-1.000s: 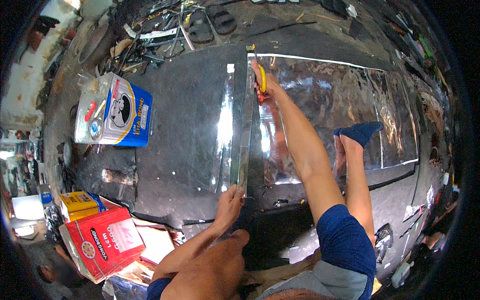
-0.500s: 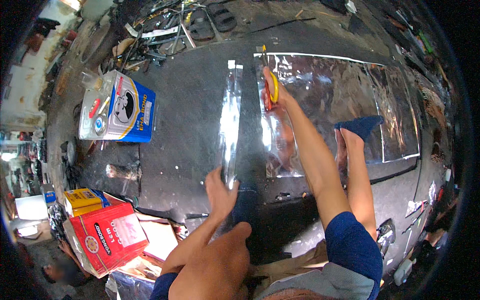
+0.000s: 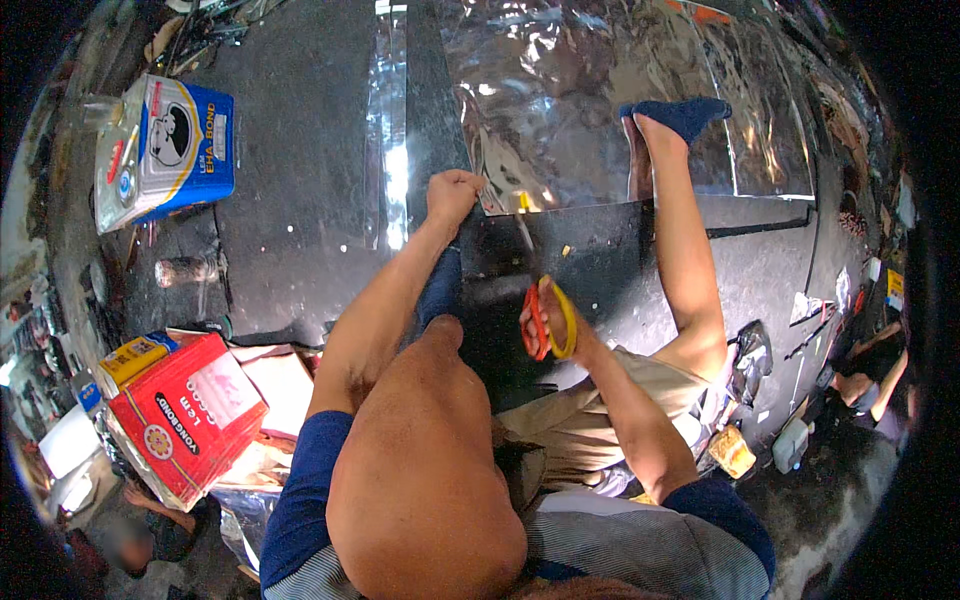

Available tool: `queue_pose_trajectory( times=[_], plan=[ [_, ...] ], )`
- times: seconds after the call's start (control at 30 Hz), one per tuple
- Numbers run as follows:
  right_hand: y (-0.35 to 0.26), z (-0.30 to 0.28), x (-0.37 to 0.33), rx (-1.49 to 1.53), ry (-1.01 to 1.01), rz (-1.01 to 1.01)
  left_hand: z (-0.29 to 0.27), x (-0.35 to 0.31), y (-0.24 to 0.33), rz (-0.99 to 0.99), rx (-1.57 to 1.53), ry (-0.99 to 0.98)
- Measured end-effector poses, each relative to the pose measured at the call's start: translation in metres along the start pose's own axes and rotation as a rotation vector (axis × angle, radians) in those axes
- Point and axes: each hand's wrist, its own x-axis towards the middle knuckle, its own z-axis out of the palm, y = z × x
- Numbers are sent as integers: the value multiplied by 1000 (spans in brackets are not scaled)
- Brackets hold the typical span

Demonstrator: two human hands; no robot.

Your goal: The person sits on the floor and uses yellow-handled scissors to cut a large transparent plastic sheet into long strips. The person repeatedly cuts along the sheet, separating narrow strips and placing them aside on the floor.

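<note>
A large shiny silver sheet [image 3: 590,90] lies on the dark floor in front of me. A narrow strip of the same film [image 3: 386,130] lies apart from it on the left. My left hand [image 3: 452,195] is a closed fist at the sheet's near left corner and seems to grip its edge. My right hand [image 3: 562,322] is close to my body, above the dark floor, and holds scissors with red and yellow handles [image 3: 545,320]. My right foot in a blue sock [image 3: 680,115] rests on the sheet. My bent left knee fills the lower middle.
A blue and white tin can [image 3: 165,150] stands at the far left, with a small glass jar [image 3: 185,270] lying below it. A red carton [image 3: 185,415] and a yellow box [image 3: 130,360] sit at my left. Scraps and small items [image 3: 790,440] litter the floor on the right.
My right hand has drawn back from the far end of the sheet to near my body, scissors still in it. My left hand has moved from the strip's near end to the sheet's corner.
</note>
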Motion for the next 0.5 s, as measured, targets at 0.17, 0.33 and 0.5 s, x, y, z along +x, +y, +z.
queue_pose_trajectory(
  times=[0.17,0.33,0.5],
  plan=[
    [17,27,-4,-63,-80,88,-5,-4,8,56,-6,-45],
    [23,20,26,77,-27,60,-4,-19,34,29,114,5],
    [12,13,42,224,6,36,-4,2,15,-14,142,18]
  ],
)
